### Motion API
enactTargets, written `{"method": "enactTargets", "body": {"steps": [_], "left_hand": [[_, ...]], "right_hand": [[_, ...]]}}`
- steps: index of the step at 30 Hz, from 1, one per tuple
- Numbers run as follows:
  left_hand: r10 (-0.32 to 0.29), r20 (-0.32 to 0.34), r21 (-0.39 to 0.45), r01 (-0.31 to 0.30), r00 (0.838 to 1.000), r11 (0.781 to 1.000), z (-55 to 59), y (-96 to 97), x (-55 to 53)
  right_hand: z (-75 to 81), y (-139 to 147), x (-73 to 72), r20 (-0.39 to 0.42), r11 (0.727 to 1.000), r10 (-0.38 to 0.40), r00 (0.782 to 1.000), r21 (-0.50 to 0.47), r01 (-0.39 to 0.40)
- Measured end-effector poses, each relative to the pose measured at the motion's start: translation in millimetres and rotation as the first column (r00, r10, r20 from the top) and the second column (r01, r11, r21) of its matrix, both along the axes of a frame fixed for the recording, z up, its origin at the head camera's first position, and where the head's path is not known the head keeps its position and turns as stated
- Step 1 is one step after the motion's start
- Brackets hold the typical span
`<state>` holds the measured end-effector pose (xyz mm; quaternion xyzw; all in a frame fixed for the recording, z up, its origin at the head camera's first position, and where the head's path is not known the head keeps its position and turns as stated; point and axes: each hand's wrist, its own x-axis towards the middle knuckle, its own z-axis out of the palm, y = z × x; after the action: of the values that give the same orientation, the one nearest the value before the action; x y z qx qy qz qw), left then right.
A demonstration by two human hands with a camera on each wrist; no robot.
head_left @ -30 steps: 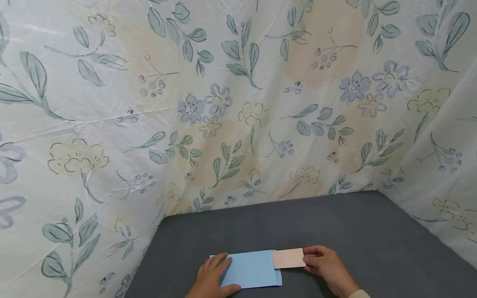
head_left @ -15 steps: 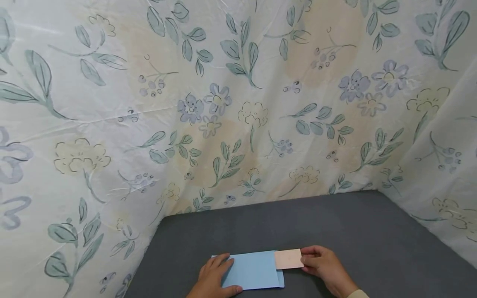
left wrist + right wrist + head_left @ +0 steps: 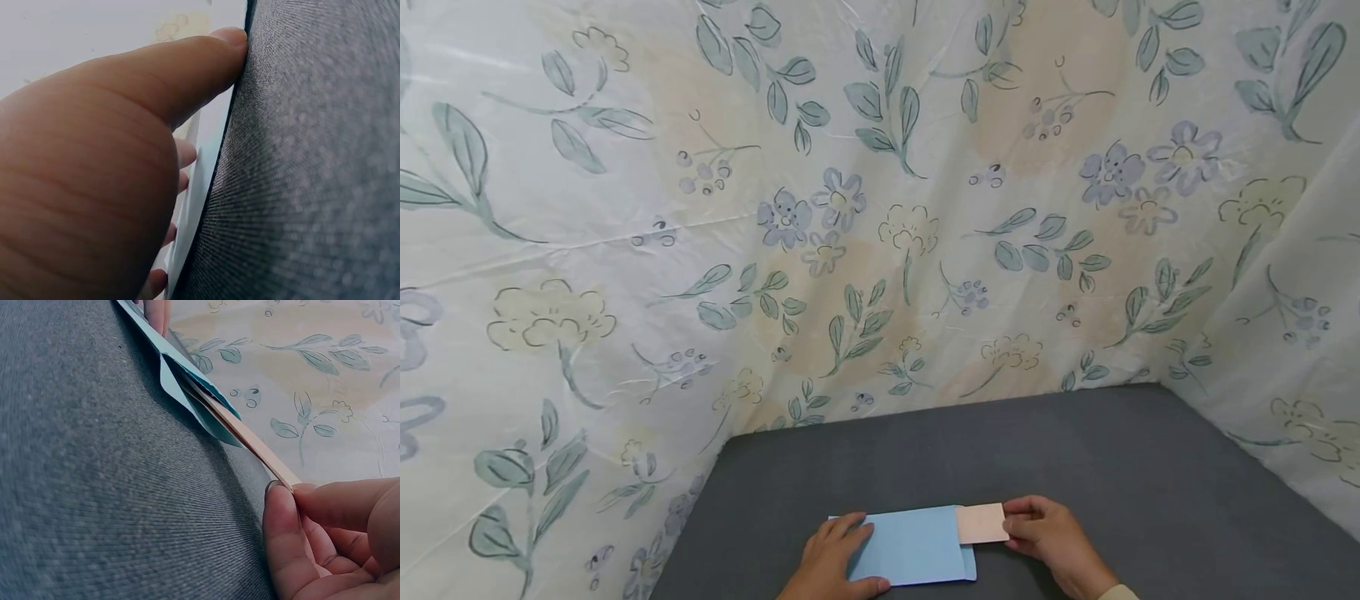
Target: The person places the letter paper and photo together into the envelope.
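A light blue paper envelope (image 3: 910, 546) lies on the dark grey surface, its mouth to the right. My left hand (image 3: 832, 557) rests on its left end, fingers spread on top and thumb at the near edge. In the left wrist view the thumb (image 3: 187, 69) presses at the paper's edge. A pale peach card (image 3: 981, 524) sticks out of the envelope's mouth, its left part hidden inside. My right hand (image 3: 1051, 537) pinches the card's right end between thumb and fingers. In the right wrist view the card (image 3: 265, 453) enters between the parted layers of the envelope (image 3: 187, 400).
The dark grey surface (image 3: 970, 450) stretches behind and to the right of the hands. A pale floral cloth (image 3: 880, 208) hangs along its back and both sides.
The card has slid further left into the envelope, so less of it shows. My right hand has moved slightly left with it. The envelope and left hand have shifted slightly right.
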<state>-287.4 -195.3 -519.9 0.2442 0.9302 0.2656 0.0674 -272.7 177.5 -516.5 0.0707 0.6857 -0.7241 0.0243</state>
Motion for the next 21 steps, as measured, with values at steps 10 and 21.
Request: {"method": "enactTargets", "body": {"steps": [10, 21], "left_hand": [[-0.021, 0.002, -0.002, 0.021, 1.0, 1.0, -0.9, -0.1, -2.1], [-0.039, 0.005, -0.01, 0.039, 0.999, 0.999, -2.6, 4.2, -2.7]], "right_hand": [[0.7, -2.7, 0.0, 0.011, 1.0, 0.02, 1.0, -0.014, -0.02], [-0.5, -5.4, 0.4, -0.001, 0.999, 0.04, 0.999, -0.017, -0.04]]}}
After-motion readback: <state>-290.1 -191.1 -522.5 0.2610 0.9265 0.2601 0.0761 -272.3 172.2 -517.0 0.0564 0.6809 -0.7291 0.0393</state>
